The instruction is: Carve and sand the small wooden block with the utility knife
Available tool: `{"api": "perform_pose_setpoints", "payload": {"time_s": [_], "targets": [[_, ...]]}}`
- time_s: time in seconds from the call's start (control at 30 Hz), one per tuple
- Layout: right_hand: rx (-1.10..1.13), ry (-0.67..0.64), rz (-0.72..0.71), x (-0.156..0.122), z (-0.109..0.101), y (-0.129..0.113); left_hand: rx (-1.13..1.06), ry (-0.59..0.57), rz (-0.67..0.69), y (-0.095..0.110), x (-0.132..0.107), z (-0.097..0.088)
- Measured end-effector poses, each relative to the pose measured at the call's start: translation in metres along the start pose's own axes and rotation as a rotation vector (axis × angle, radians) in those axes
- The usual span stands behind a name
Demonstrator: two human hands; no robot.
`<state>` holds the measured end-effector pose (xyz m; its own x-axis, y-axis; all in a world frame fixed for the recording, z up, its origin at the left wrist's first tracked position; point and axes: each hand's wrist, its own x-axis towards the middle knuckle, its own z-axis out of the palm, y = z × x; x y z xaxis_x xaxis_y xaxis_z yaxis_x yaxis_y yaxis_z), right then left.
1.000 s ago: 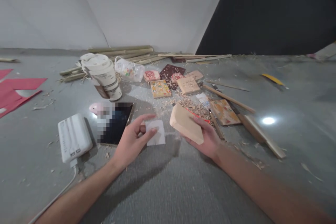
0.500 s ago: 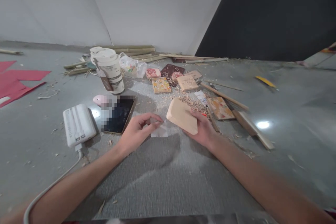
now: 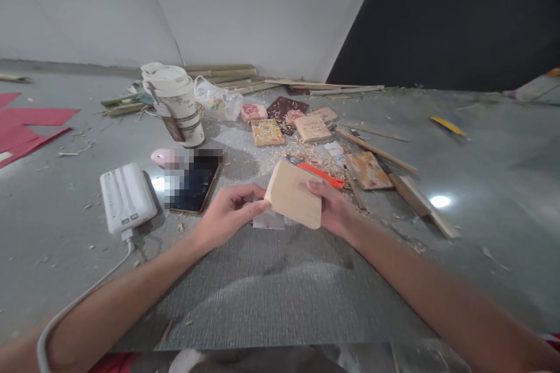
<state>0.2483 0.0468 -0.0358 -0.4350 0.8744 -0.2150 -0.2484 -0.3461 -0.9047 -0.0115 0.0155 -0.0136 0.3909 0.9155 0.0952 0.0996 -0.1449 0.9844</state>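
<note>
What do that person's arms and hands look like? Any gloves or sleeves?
The left hand and right hand wear no gloves, and neither wrist shows a watch. No sleeves show on the left forearm or right forearm. A white cable passes over the left forearm.

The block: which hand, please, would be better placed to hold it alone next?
Right hand, probably: its thumb lies on the block, whereas the left hand seems to touch only the left edge.

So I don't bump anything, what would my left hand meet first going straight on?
The pale block in your right hand; your left hand seems to touch it, but depth is unclear.
</note>
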Motion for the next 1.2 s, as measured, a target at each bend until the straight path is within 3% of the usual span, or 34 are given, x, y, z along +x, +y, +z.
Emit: {"api": "perform_pose_setpoints", "payload": {"time_s": [0.13, 0.37, 0.6, 0.97, 1.13, 1.2], "targets": [[0.031, 0.008, 0.015, 0.0, 0.0, -0.002, 0.005, -0.003, 0.064, 0.0, -0.002, 0.0], [-0.128, -0.118, 0.014, 0.001, -0.01, 0.003, -0.055, 0.106, 0.21, 0.001, -0.006, 0.001], [-0.181, -0.181, 0.052, -0.004, -0.007, -0.003, -0.069, 0.113, 0.258, 0.004, -0.007, 0.003], [-0.165, -0.097, 0.028, -0.004, -0.001, -0.003, -0.053, 0.088, 0.157, 0.007, -0.007, 0.001], [0.02, 0.091, -0.071, -0.001, 0.006, -0.003, 0.155, 0.053, 0.073, 0.008, -0.004, 0.0], [0.087, 0.104, -0.093, -0.002, 0.008, -0.004, 0.265, 0.042, 0.017, 0.006, -0.002, 0.001]]}}
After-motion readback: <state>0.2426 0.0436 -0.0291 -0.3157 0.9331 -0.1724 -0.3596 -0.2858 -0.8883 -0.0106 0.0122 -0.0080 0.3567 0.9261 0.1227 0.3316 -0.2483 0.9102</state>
